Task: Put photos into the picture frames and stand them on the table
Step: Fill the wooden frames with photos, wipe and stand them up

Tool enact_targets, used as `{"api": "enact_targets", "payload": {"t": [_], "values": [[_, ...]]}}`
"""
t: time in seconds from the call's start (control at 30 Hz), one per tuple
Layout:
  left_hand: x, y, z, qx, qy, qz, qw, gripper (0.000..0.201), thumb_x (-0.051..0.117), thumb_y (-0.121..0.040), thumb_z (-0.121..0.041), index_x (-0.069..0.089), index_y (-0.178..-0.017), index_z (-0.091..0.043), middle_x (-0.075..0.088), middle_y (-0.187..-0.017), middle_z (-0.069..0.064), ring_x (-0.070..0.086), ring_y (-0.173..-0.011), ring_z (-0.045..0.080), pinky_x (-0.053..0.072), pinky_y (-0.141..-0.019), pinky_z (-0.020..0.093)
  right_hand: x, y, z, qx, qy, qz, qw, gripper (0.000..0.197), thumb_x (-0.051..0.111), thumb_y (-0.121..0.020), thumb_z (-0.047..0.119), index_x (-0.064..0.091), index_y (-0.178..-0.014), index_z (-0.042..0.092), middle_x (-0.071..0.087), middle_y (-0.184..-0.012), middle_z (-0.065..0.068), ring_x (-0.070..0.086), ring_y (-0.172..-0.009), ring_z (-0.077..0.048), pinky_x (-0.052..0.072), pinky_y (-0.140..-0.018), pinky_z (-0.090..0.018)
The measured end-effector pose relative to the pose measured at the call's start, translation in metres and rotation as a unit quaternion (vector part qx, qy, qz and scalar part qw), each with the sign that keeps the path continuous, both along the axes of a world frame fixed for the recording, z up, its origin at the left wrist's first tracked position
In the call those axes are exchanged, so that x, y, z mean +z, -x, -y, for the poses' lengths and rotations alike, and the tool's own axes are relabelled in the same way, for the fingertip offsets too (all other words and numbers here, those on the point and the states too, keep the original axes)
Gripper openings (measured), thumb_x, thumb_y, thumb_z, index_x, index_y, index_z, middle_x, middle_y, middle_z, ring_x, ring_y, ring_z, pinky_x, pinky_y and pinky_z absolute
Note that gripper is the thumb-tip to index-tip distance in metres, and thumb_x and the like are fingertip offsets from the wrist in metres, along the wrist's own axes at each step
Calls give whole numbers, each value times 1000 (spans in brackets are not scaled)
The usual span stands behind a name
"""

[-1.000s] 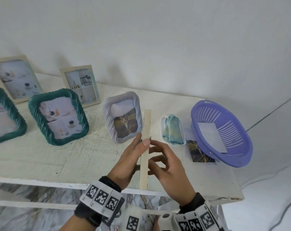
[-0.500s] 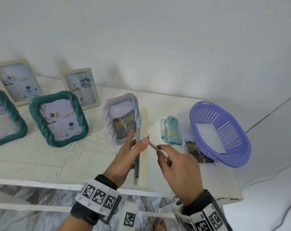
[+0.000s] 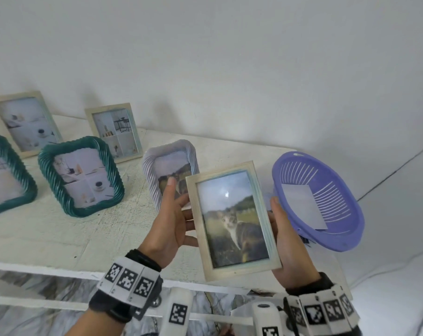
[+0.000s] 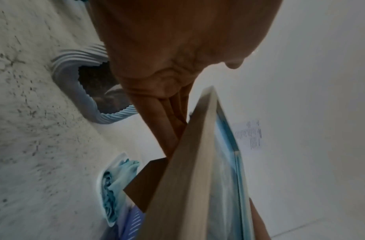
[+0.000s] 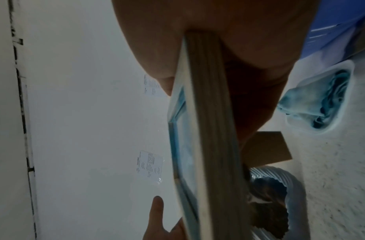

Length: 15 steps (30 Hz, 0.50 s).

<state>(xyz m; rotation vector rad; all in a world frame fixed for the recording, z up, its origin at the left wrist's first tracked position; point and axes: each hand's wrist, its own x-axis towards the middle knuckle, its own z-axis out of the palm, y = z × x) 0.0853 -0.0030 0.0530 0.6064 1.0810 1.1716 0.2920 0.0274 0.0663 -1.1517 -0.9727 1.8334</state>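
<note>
A pale wooden picture frame [image 3: 232, 219] with a cat photo behind its glass is held upright in the air over the table's front edge, its face towards me. My left hand [image 3: 179, 214] supports the frame's left side with straight fingers [image 4: 173, 123] behind the back and the thumb raised free. My right hand [image 3: 285, 234] grips the right edge, thumb in front and fingers behind. The wrist views show the frame [image 4: 190, 186] [image 5: 208, 129] edge-on. Its brown back stand [image 4: 144, 183] [image 5: 265, 149] juts out.
On the white table [image 3: 60, 234] stand a lilac ribbed frame [image 3: 169, 170], two green frames [image 3: 81, 175] and two wooden frames [image 3: 114, 132]. A purple basket [image 3: 319, 202] holding a white sheet sits at the right. A blue cloth [image 4: 116, 186] lies in a small white dish.
The wooden frame was edge-on at the table while my right hand worked at its back. Now it is lifted and turned face towards me, one hand on each side.
</note>
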Motion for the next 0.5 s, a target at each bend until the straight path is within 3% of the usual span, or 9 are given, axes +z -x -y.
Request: {"api": "enact_targets", "payload": {"t": [0.07, 0.1, 0.17, 0.23, 0.3, 0.33, 0.4, 0.47, 0.5], "values": [[4, -1, -5, -33, 13, 27, 999, 92, 19, -78, -84, 67, -125, -21, 65, -120, 26, 65, -103, 43, 56, -69, 49, 0, -6, -8, 2, -13, 14, 1000, 53, 51, -81, 59, 76, -104, 19, 71, -105, -17, 66, -91, -34, 50, -91, -52], [7, -2, -9, -52, 15, 33, 998, 94, 18, -77, -84, 70, -122, -20, 65, -120, 27, 66, -100, 43, 59, -63, 45, -1, -9, -12, 6, -25, 24, 999, 53, 55, -77, 63, 74, -108, 24, 70, -111, -13, 66, -97, -32, 47, -97, -52], [13, -7, -18, -82, 20, 29, 996, 91, 17, -76, -83, 76, -112, -23, 68, -117, 24, 70, -94, 38, 57, -55, 39, -3, -15, -22, 27, -37, 57, 997, 60, 65, -63, 73, 75, -103, 30, 67, -110, -19, 66, -90, -34, 50, -92, -51], [19, -10, -30, -95, 24, 20, 995, 87, 18, -77, -83, 77, -108, -28, 67, -120, 22, 65, -105, 43, 59, -64, 46, -4, -20, -34, 35, -56, 89, 994, 76, 67, -50, 82, 74, -107, 31, 67, -112, -19, 64, -101, -36, 46, -98, -56], [24, -14, -41, -96, 16, 29, 995, 85, 25, -79, -85, 75, -114, -24, 60, -130, 26, 54, -120, 49, 49, -91, 64, -3, -27, -49, 41, -76, 115, 990, 99, 62, -44, 91, 65, -123, 31, 66, -122, -8, 59, -116, -29, 41, -106, -54], [29, -15, -46, -93, 11, 28, 995, 84, 30, -79, -84, 74, -116, -23, 56, -134, 29, 50, -124, 51, 42, -98, 69, 0, -29, -56, 55, -94, 128, 986, 102, 57, -46, 94, 62, -126, 31, 65, -124, -6, 58, -119, -26, 40, -107, -53], [39, -15, -57, -82, 5, 3, 997, 80, 31, -79, -79, 75, -114, -22, 59, -129, 29, 52, -120, 52, 48, -88, 69, 10, -34, -72, 88, -146, 145, 975, 96, 48, -64, 91, 63, -122, 16, 65, -114, -18, 60, -112, -35, 42, -102, -57], [55, -16, -68, -69, -9, -26, 997, 77, 30, -78, -73, 74, -114, -21, 68, -117, 22, 63, -106, 45, 54, -75, 61, 25, -39, -89, 93, -231, 152, 956, 80, 44, -87, 70, 58, -111, -5, 60, -101, -32, 59, -99, -47, 48, -88, -63], [65, -15, -74, -59, -21, -44, 997, 75, 30, -79, -71, 71, -116, -20, 71, -112, 19, 68, -97, 39, 56, -70, 58, 34, -38, -99, 92, -275, 149, 945, 61, 44, -96, 55, 59, -111, -2, 63, -99, -28, 62, -96, -44, 52, -83, -60]]}}
